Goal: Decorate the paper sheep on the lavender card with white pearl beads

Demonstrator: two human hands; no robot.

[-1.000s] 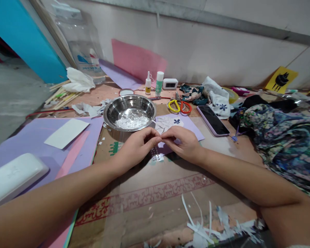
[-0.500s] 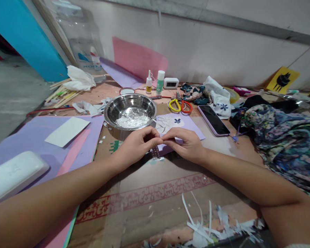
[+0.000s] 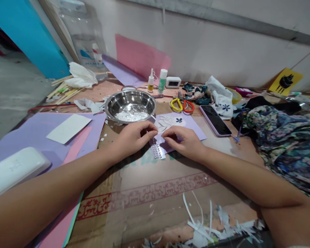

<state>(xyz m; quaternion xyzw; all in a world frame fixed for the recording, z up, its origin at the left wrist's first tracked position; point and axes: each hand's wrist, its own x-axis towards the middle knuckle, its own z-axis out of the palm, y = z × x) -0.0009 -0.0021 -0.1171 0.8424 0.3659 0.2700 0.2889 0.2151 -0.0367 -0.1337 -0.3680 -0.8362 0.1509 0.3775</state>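
My left hand (image 3: 134, 137) pinches a narrow sheet of stick-on pearls (image 3: 156, 150), which hangs below its fingertips. Just to the right, my right hand (image 3: 184, 139) has thumb and index finger pinched together; whatever sits between them is too small to make out. A thin gap parts the two sets of fingertips. Behind and under the hands lies a purple card (image 3: 195, 128) carrying a white cut-out (image 3: 172, 120) with rows of pearls and a dark blue flower. The right hand hides part of the card.
A steel bowl (image 3: 130, 105) with white clear bits stands behind the left hand. Scissors (image 3: 182, 105), a phone (image 3: 215, 120), a glue bottle (image 3: 151, 82) and a glue stick (image 3: 162, 82) lie beyond. Purple paper (image 3: 23, 132) and a white case (image 3: 18, 172) are left, floral cloth (image 3: 286, 137) right, paper scraps (image 3: 200, 234) in front.
The fingertips, touching before, have come apart. The pearl sheet has tilted so its face shows brighter, and my right hand has drawn slightly away from it. The view has shifted a little.
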